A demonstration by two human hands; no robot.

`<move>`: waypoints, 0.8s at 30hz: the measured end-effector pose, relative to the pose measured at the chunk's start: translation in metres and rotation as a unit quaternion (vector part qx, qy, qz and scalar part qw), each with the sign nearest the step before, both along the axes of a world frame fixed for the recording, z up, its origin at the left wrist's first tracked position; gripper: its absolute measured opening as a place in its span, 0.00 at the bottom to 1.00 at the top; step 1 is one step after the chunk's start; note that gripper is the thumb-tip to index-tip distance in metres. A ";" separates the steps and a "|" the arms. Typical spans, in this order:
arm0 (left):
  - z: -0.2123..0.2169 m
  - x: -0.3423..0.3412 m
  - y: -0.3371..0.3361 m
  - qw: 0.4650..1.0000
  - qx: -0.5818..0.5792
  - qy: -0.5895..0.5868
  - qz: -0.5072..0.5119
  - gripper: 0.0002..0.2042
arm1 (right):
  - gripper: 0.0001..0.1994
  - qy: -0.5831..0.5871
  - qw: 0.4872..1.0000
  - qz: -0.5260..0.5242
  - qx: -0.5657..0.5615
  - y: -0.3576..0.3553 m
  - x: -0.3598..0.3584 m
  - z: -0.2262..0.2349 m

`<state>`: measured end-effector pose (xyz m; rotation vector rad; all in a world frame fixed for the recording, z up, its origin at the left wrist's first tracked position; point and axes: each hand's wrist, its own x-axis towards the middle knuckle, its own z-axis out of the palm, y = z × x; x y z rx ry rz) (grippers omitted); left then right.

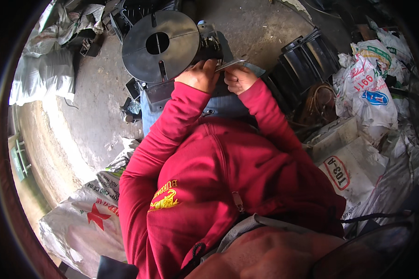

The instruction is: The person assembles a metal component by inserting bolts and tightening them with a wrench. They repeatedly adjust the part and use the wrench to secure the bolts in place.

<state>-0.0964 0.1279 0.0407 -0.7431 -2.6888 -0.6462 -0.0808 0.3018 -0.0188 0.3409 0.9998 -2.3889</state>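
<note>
A large black disc [181, 37] with a round centre hole and slots sits over my lap, joined to a dark assembly [210, 43] on its right. At the lower right edge of the disc is my left hand [200, 76], its fingers curled in and what they grip hidden. Close beside it, my right hand [240, 79] is closed with thumb and fingers pinched at a thin, shiny metal strip [233, 64]. The strip's left end reaches my left fingertips. Its exact kind is too small to tell.
Black ribbed parts [309, 58] stand to the right, near white printed sacks [368, 88]. Another white sack [86, 223] lies at lower left. Wrapped plastic bundles [46, 74] stand at far left. Small dark parts [131, 109] lie on the concrete floor [95, 125].
</note>
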 end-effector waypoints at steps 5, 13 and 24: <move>-0.006 -0.013 0.003 0.998 -0.019 -0.004 -0.052 0.13 | 0.10 -0.010 0.997 0.065 -0.030 0.011 -0.014 0.005; -0.004 -0.009 -0.003 0.999 0.034 -0.005 -0.013 0.11 | 0.09 -0.005 0.999 -0.010 -0.043 -0.002 -0.005 -0.010; -0.004 -0.010 -0.001 0.999 0.039 -0.005 -0.020 0.11 | 0.09 -0.016 0.987 -0.154 0.036 -0.026 0.009 -0.003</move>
